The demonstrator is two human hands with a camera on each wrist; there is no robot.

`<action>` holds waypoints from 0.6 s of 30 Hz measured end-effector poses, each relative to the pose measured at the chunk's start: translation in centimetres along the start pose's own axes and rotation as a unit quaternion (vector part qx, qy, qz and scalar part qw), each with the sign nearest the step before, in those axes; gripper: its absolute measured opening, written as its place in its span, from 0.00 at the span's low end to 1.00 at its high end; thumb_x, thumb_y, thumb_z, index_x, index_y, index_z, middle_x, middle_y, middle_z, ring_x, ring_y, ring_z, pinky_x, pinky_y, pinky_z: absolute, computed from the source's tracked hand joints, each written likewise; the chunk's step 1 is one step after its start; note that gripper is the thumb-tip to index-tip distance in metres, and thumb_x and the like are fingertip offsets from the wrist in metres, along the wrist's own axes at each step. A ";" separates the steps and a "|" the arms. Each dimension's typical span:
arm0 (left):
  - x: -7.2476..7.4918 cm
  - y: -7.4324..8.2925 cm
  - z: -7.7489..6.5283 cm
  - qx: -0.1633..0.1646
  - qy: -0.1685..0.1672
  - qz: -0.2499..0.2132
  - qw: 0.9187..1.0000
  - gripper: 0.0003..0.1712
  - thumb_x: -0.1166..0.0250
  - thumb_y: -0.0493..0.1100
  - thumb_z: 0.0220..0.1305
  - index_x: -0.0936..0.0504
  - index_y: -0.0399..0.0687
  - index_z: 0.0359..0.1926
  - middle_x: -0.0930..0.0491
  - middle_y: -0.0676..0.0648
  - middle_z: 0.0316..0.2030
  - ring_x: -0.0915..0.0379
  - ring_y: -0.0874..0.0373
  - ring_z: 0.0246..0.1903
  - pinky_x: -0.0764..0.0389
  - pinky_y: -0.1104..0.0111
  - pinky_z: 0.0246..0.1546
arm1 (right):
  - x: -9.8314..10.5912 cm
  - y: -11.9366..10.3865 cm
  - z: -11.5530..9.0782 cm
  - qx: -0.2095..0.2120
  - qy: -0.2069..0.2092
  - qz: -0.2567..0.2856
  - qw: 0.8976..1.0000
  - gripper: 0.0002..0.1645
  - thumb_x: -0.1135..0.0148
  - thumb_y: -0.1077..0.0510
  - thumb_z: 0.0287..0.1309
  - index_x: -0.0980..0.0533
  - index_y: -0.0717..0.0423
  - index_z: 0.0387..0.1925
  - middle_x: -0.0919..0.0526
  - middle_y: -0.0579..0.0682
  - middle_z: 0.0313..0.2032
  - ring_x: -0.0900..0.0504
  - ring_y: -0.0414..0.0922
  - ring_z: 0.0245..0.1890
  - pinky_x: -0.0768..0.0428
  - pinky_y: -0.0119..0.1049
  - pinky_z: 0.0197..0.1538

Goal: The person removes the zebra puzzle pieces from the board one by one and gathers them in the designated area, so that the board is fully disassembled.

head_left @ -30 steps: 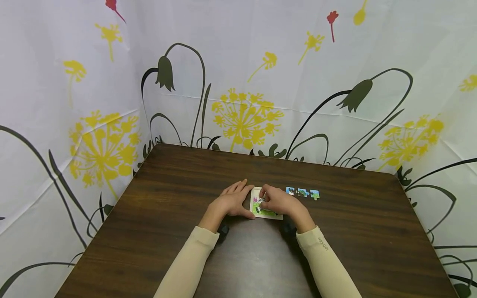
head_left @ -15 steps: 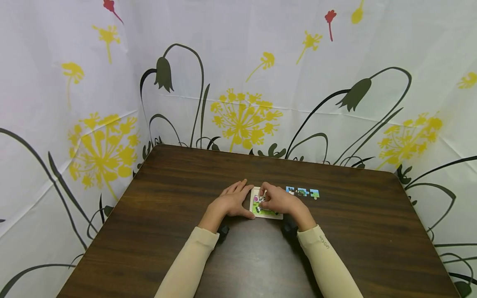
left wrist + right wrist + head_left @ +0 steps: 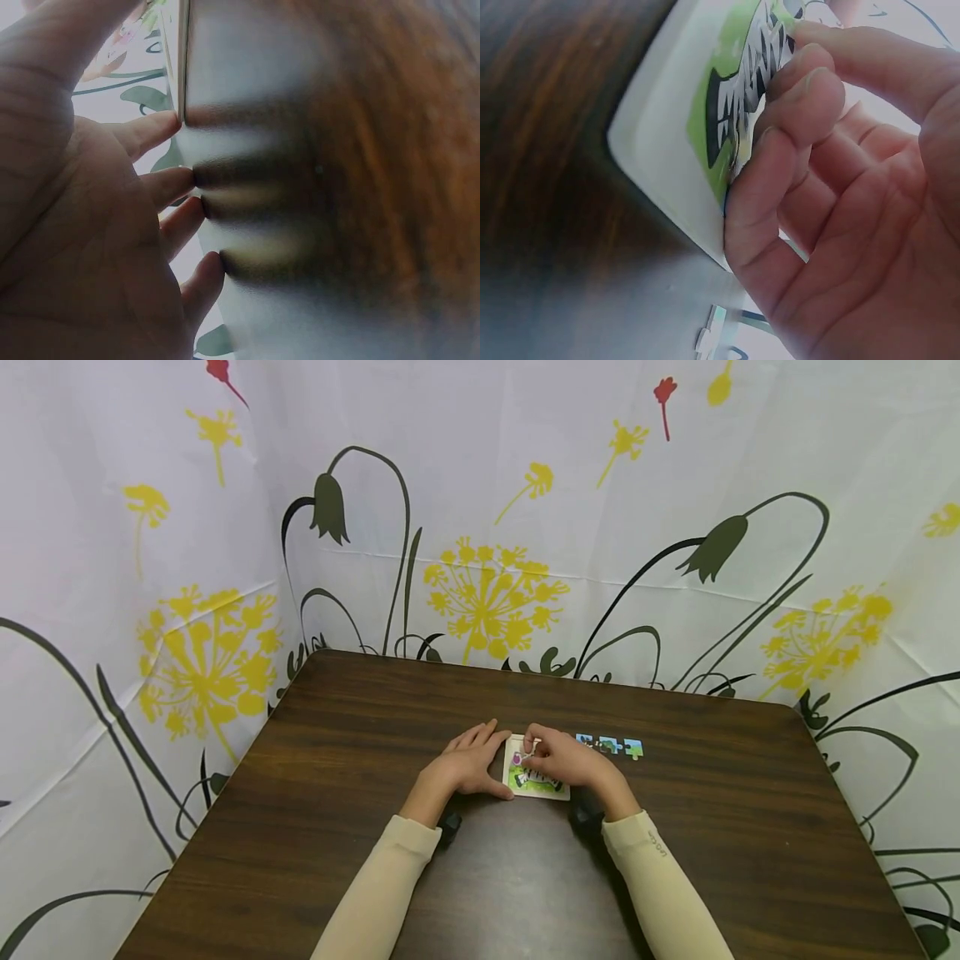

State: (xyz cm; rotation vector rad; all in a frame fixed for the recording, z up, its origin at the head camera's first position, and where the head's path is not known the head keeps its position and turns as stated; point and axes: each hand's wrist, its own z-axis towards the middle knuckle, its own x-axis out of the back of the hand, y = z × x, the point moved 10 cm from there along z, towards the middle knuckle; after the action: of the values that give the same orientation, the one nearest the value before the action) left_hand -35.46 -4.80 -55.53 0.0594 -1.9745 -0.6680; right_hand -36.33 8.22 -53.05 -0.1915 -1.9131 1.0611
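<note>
A small puzzle board [image 3: 542, 794] with a pale frame and a zebra picture on green lies on the table between both hands. My left hand [image 3: 467, 768] rests flat with spread fingers along its left side, the thumb at the lower left corner. In the left wrist view the fingertips [image 3: 201, 281] touch the tabletop. My right hand [image 3: 570, 762] is over the board with curled fingers, thumb and index finger pinching a puzzle piece at the zebra's front. The right fingertips [image 3: 799, 90] hide most of that piece. The striped zebra body [image 3: 727, 112] shows beside them.
Several loose puzzle pieces lie in a row right of the board, among them a blue and green piece [image 3: 633, 749] and a middle piece [image 3: 609, 746]. The dark wooden table [image 3: 360, 718] reaches back to a white flower-patterned curtain [image 3: 480, 502].
My right hand has shifted slightly up and to the right over the board, uncovering more of the zebra picture. My left hand has stayed in place.
</note>
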 end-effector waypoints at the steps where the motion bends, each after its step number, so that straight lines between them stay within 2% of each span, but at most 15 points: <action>1: 0.0 0.0 0.0 0.000 0.000 0.000 1.000 0.65 0.21 0.67 0.59 0.49 0.61 0.88 0.63 0.47 0.89 0.67 0.45 0.88 0.58 0.42 0.86 | 0.0 0.0 0.0 0.000 -0.001 0.002 1.000 0.07 0.37 0.56 0.77 0.28 0.51 0.46 0.26 0.43 0.22 0.30 0.39 0.18 0.30 0.33 0.25; 4: 0.1 0.0 -0.1 0.000 0.000 -0.002 1.000 0.66 0.21 0.67 0.59 0.49 0.61 0.88 0.64 0.47 0.89 0.67 0.45 0.88 0.58 0.42 0.86 | 0.0 -0.3 -0.1 0.005 -0.005 0.012 1.000 0.07 0.37 0.56 0.78 0.28 0.52 0.45 0.26 0.43 0.22 0.31 0.40 0.19 0.30 0.34 0.26; 11: 0.0 -0.1 0.1 0.000 -0.001 0.001 1.000 0.66 0.21 0.67 0.59 0.49 0.61 0.88 0.64 0.47 0.89 0.67 0.44 0.88 0.58 0.41 0.85 | 0.2 -0.6 -0.3 0.014 -0.017 0.012 1.000 0.08 0.39 0.55 0.79 0.27 0.52 0.43 0.20 0.48 0.27 0.26 0.41 0.23 0.26 0.35 0.29; 18: 0.0 0.0 -0.1 -0.001 0.001 0.002 1.000 0.66 0.21 0.67 0.59 0.49 0.60 0.88 0.63 0.45 0.89 0.67 0.44 0.88 0.57 0.42 0.85 | 3.2 -0.6 -1.2 0.044 0.040 0.027 0.998 0.04 0.38 0.58 0.78 0.21 0.54 0.43 0.23 0.46 0.26 0.27 0.41 0.27 0.26 0.34 0.34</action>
State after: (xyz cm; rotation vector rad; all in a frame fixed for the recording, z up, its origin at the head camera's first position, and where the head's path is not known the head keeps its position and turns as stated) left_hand -35.42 -4.84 -55.47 0.0547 -1.9718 -0.6677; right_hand -37.03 10.18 -50.28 -0.2337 -1.7936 1.1542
